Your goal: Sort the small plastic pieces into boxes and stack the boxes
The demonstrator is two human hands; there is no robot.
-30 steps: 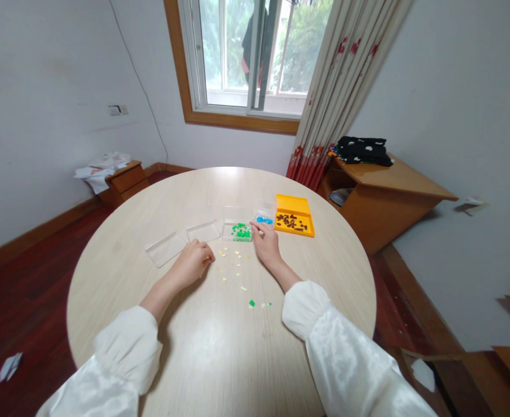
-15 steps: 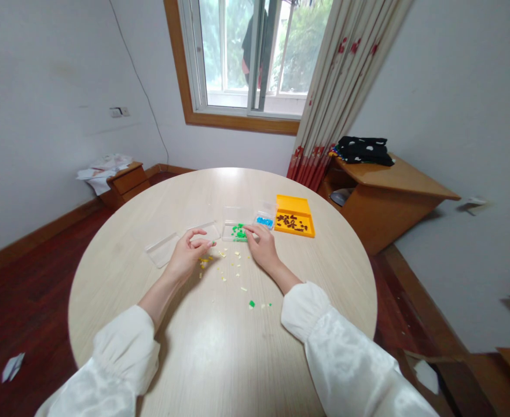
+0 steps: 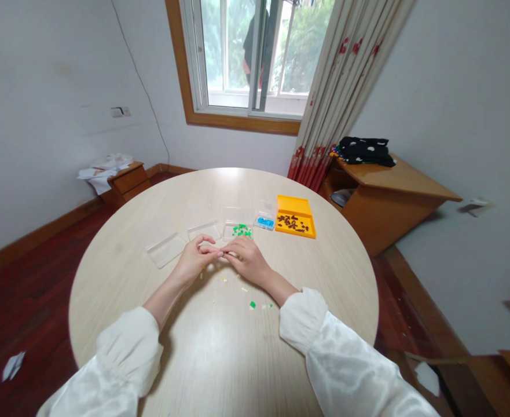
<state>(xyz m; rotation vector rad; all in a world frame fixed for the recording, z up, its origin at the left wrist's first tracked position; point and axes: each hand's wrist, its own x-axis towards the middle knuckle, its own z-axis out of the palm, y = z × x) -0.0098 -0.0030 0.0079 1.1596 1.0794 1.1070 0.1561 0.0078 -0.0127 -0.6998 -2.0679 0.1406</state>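
Observation:
My left hand (image 3: pixel 195 260) and my right hand (image 3: pixel 248 259) meet fingertip to fingertip above the round table (image 3: pixel 159 197). Both pinch at a tiny piece between them, too small to name. Small yellow pieces (image 3: pixel 223 280) and a green piece (image 3: pixel 252 304) lie scattered just below the hands. Beyond them stand a clear box of green pieces (image 3: pixel 241 230), a clear box of blue pieces (image 3: pixel 264 221) and a yellow tray of dark pieces (image 3: pixel 296 219).
Two clear lids (image 3: pixel 165 249) (image 3: pixel 203 230) lie left of the boxes. A wooden desk (image 3: pixel 389 191) with dark clothing (image 3: pixel 364 150) stands at right beside a curtain (image 3: pixel 337 87). A small cabinet with papers (image 3: pixel 118 176) sits at the left wall.
My right hand drew back from the boxes and swung left to meet my left hand, which rose off the table and opened its fist into a pinch.

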